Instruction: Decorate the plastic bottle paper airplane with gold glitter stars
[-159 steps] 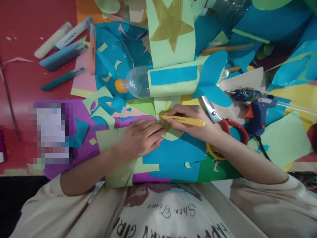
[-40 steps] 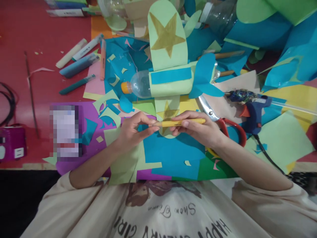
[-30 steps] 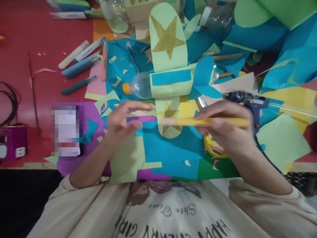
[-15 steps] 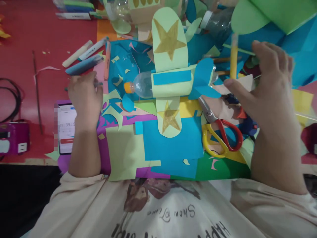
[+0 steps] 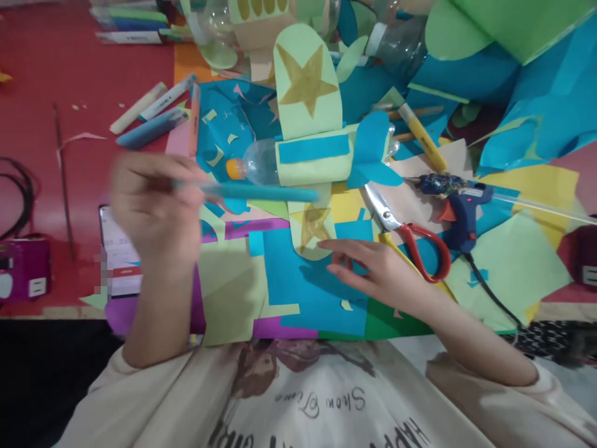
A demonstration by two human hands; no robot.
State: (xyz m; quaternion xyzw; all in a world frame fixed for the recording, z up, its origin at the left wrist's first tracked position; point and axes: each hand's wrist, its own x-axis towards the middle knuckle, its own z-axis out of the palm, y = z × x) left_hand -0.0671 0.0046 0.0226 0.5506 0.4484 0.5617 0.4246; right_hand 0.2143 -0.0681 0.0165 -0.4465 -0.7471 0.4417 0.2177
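Observation:
My left hand (image 5: pixel 156 208) is closed around one end of a teal marker (image 5: pixel 261 191), which is blurred and points right, above the table. Just below the lower paper wing (image 5: pixel 298 242), my right hand (image 5: pixel 373 267) has its fingers apart and holds nothing; its index fingertip is at the wing's edge. That wing carries a gold star. It belongs to a plane made of a plastic bottle (image 5: pixel 261 163) with an orange cap, wrapped in light green paper. The upper wing (image 5: pixel 308 118) bears another gold star, and a blue paper tail (image 5: pixel 373 152) sits at the right end.
Scissors (image 5: pixel 424 252) and a glue gun (image 5: pixel 461 211) lie right of the plane. A yellow marker (image 5: pixel 423 138) rests among paper above them. Several markers (image 5: pixel 152 127) lie at left, near a phone (image 5: pixel 119 249). Paper scraps and sheets cover much of the table.
My right hand put the yellow marker down at upper right and came back to the lower wing, fingers apart. My left hand reached left, picked up the teal marker and lifted it toward the plane.

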